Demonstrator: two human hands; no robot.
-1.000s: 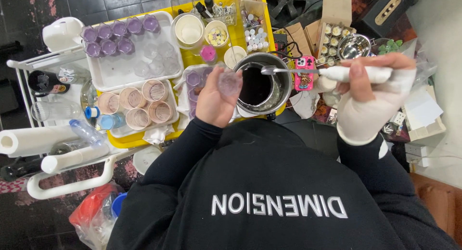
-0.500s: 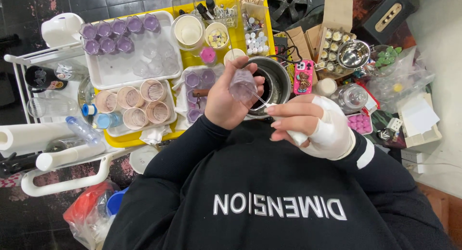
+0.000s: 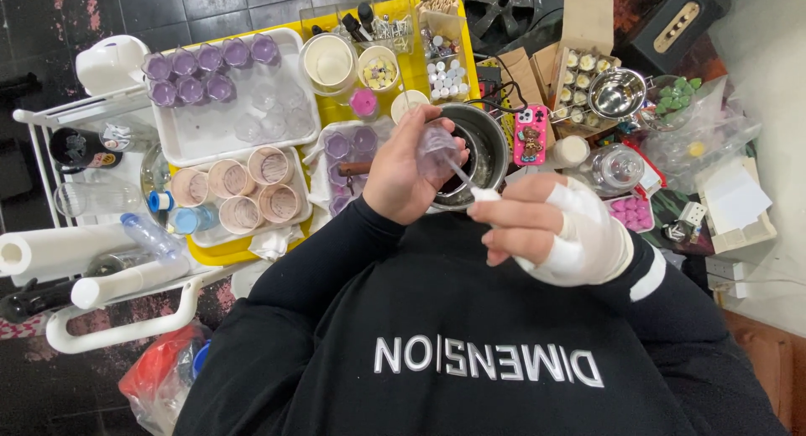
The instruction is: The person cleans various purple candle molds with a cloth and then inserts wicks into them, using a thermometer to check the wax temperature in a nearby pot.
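Your left hand [image 3: 403,180] grips the small clear cup [image 3: 437,146] by its sides; it looks light and slippery. Your right hand [image 3: 546,222] pinches the spoon [image 3: 470,184].

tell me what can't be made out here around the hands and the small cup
- Head view: inside of the small clear cup, tilted away and wrapped by the left hand.
- Spoon bowl: hidden inside the cup.
- Metal pot contents: dark, mostly behind the left hand.
- Right hand palm: covered by a white bandage.
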